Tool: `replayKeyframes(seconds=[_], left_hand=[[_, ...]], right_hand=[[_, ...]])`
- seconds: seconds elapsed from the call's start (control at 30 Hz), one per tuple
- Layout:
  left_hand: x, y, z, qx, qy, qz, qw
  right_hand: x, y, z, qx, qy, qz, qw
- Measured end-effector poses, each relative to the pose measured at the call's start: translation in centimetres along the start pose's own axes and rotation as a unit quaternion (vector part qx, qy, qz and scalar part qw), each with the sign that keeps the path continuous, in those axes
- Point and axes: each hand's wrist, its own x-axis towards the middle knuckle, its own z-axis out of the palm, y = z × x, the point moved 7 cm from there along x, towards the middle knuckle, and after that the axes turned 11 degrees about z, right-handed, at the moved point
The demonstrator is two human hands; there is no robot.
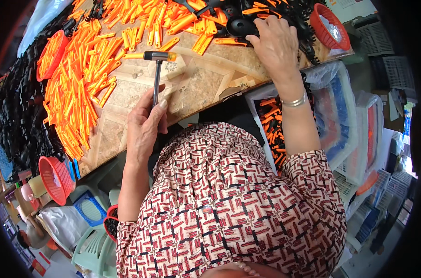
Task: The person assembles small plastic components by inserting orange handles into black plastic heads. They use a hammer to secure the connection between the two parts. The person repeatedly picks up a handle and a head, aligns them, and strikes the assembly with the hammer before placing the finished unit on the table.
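Note:
My left hand [146,118] is closed around the handle of a small hammer [157,76], held upright over the near edge of the table. The hammer has a metal shaft, a black head and a translucent orange-yellow end. At the far right of the table my right hand [276,46] reaches over black plastic parts with fingers apart. Its thumb is beside a round black dish-like part [239,27]. Under its fingertips, what it touches is partly hidden. Many flat orange plastic handles [83,92] lie heaped on the left and far side.
Black toothed parts [18,111] pile up at the far left. Red baskets stand at the right [330,27], left [52,54] and lower left [56,180]. Below the table's chipped edge [236,90], a box of orange-and-black pieces [271,127] sits beside plastic-wrapped bins [335,111].

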Motion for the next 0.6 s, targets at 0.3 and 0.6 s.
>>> replayKeyframes(seconds=[0.3,0.6], left_hand=[[2.0,2.2,-2.4,0.09,0.081,0.013,0.993],[11.3,5.1,-0.6,0.463,0.043,0.289,0.837]], right_hand=[[2.2,-0.5,-1.0,0.267,0.014,-0.072,0.961],[-1.8,-2.8,-4.1,0.525,-0.144,-0.022,0.839]])
